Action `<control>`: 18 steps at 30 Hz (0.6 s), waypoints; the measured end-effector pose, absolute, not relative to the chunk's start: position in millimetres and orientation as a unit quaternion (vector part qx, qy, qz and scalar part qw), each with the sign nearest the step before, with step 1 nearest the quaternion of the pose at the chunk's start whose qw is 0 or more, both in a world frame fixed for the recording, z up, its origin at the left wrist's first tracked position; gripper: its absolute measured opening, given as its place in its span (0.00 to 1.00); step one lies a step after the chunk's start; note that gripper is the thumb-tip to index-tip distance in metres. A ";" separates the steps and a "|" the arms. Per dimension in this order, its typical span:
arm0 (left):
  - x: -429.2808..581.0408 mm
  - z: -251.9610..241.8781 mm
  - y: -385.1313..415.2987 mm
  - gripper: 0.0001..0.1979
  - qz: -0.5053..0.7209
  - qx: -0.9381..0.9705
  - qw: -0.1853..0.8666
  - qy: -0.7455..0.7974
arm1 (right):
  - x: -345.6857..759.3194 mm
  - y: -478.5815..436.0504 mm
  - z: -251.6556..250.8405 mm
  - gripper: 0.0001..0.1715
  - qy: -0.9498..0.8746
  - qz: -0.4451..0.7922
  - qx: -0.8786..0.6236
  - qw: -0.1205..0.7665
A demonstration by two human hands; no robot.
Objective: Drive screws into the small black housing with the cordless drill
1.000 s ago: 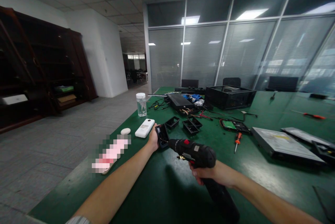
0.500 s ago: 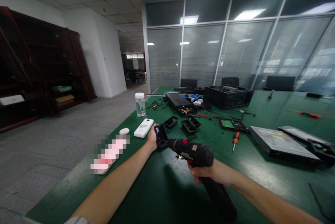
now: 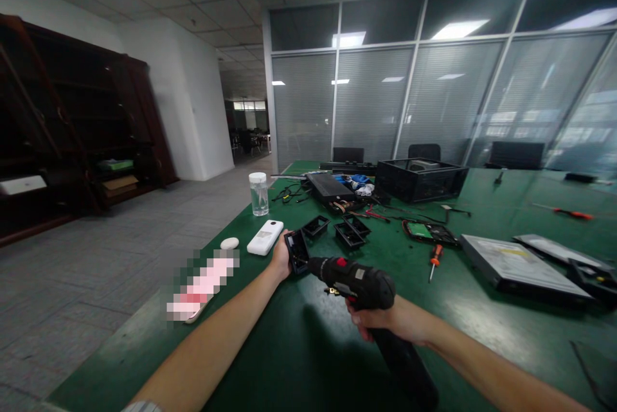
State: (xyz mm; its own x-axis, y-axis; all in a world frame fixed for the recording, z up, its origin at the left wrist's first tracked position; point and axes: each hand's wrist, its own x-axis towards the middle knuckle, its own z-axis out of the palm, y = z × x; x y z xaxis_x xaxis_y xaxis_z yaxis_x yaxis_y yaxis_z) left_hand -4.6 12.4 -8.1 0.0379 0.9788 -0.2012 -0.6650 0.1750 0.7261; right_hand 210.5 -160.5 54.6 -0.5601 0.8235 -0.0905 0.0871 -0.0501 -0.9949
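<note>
My left hand (image 3: 282, 256) is closed on the left side of a small black box-like plastic frame (image 3: 297, 251), tilted so its hollow side faces the drill. In my right hand (image 3: 380, 320) is a black cordless drill (image 3: 359, 280), its fingers wrapped round the grip. The drill's nose points left at the hollow of the frame; whether the bit touches anything inside I cannot tell. Just beyond the held frame lie similar black frames (image 3: 349, 235) on the green table (image 3: 270, 348).
Left of my left hand are a white power bank-like block (image 3: 265, 236), a white oval item (image 3: 230, 243) and a clear jar (image 3: 259, 195). To the right lie an orange screwdriver (image 3: 435, 259) and a metal disc drive (image 3: 523, 267). A black case (image 3: 421, 179) stands farther back.
The view has shifted very slightly. Both hands, the drill and the black frame keep nearly the same positions.
</note>
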 end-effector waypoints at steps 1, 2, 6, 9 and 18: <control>-4.4 -8.2 12.4 0.15 0.601 0.226 0.684 0.346 | 210.6 -160.2 54.4 0.14 -0.624 0.626 -0.366 0.291; -4.3 -8.3 12.5 0.15 0.601 0.227 0.685 0.345 | 210.6 -160.1 54.5 0.14 -0.623 0.627 -0.367 0.289; -3.8 -9.5 13.5 0.15 0.600 0.232 0.686 0.340 | 209.8 -161.5 58.2 0.16 -0.624 0.621 -0.385 0.279; -3.9 -10.1 14.3 0.14 0.598 0.232 0.686 0.342 | 208.5 -163.6 62.2 0.17 -0.626 0.615 -0.391 0.277; -4.5 -9.4 13.1 0.14 0.595 0.235 0.688 0.344 | 208.9 -162.7 61.7 0.16 -0.626 0.623 -0.375 0.281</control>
State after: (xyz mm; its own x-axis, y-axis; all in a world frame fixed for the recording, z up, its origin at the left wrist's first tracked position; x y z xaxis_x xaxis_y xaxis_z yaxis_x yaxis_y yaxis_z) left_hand -4.5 13.1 -9.4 0.0565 0.9796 -0.1931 -0.6562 0.1822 0.7323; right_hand 208.9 -162.7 61.7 -0.5597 0.8206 -0.1154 0.1190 -0.0583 -0.9912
